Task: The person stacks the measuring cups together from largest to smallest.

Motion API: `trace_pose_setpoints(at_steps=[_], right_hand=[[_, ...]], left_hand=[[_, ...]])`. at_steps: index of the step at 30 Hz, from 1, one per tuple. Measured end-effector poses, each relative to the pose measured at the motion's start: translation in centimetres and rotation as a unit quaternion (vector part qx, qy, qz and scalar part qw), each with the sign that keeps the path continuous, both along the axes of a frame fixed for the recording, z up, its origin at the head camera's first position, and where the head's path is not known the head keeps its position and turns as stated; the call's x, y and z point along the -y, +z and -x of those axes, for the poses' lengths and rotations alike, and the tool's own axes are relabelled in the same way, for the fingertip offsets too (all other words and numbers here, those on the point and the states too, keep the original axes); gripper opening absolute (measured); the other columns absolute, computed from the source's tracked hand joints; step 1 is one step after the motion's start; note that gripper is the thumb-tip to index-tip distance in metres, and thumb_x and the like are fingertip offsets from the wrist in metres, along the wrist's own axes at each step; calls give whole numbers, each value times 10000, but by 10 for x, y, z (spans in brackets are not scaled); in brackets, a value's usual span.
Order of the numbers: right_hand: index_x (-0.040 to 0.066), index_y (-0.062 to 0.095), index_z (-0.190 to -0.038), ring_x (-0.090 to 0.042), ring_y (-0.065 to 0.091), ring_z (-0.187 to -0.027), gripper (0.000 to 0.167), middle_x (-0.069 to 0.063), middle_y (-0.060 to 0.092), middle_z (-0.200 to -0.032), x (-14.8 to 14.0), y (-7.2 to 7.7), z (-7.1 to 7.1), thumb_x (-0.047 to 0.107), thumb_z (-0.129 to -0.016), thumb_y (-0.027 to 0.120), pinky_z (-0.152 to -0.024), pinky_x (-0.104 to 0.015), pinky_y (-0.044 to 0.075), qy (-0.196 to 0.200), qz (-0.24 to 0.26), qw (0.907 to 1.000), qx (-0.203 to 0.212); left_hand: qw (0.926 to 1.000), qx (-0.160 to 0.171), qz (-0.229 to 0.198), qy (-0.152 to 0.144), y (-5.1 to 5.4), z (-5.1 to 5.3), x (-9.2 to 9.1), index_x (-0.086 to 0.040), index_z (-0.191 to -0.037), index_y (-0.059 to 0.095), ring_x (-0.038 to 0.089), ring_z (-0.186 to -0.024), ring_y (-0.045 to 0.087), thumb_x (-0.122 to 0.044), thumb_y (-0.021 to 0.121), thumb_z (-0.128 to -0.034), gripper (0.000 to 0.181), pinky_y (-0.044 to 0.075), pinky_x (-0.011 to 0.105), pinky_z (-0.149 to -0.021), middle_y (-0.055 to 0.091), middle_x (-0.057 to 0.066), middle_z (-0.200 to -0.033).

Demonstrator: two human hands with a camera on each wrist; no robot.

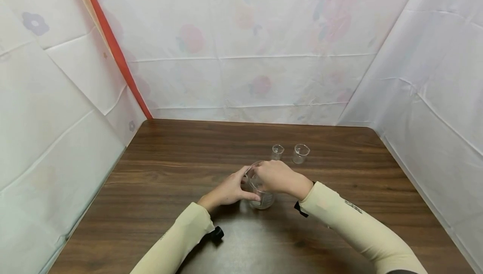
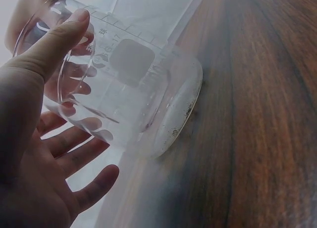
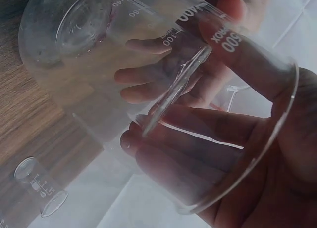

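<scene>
A large clear glass beaker with white volume marks stands upright on the table. My left hand holds it from the left, thumb on the near side and fingers around the far side. My right hand reaches into its mouth from above. Through the glass in the right wrist view, a smaller beaker's rim shows inside, with the right fingers and thumb gripping it. The left wrist view shows the large beaker's base on the wood, with the inner glass above it.
Two small glass beakers stand behind the hands: a narrow one and a wider one to its right. The brown wooden table is bordered by white patterned sheets at the back and sides.
</scene>
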State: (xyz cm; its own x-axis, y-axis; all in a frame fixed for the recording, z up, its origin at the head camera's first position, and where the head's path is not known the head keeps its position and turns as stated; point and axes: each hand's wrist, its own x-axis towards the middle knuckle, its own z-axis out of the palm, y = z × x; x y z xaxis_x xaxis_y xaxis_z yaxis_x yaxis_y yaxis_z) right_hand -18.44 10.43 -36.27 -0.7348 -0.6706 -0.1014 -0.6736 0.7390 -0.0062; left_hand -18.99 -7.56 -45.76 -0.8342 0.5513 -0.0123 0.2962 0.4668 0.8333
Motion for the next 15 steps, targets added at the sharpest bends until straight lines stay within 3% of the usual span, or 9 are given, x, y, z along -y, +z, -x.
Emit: trace_pose_setpoints(at_steps=[5,15], right_hand=[[185,711,-1114,-223,681,-1016,450,-28,692,-1187,2,-2,1,364,-726,853,-807,-411,574,-81,-60,9999,59],[115,722,-1048,-231,691,-898,358,-44,725,-1016,4,-4,2,308,-765,826,-784,-389,574,-153,7,9998,137]], left_hand=[[10000,-14,-7,6,-1,1,0,-205,-1489,333,266,-1140,613,-518,787,-760,913,496,439,-968,521,29,-1415],[10000,-20,9,12,-1,0,0,-186,-1493,333,303,-1169,596,-489,796,-766,914,498,433,-975,489,50,-1451]])
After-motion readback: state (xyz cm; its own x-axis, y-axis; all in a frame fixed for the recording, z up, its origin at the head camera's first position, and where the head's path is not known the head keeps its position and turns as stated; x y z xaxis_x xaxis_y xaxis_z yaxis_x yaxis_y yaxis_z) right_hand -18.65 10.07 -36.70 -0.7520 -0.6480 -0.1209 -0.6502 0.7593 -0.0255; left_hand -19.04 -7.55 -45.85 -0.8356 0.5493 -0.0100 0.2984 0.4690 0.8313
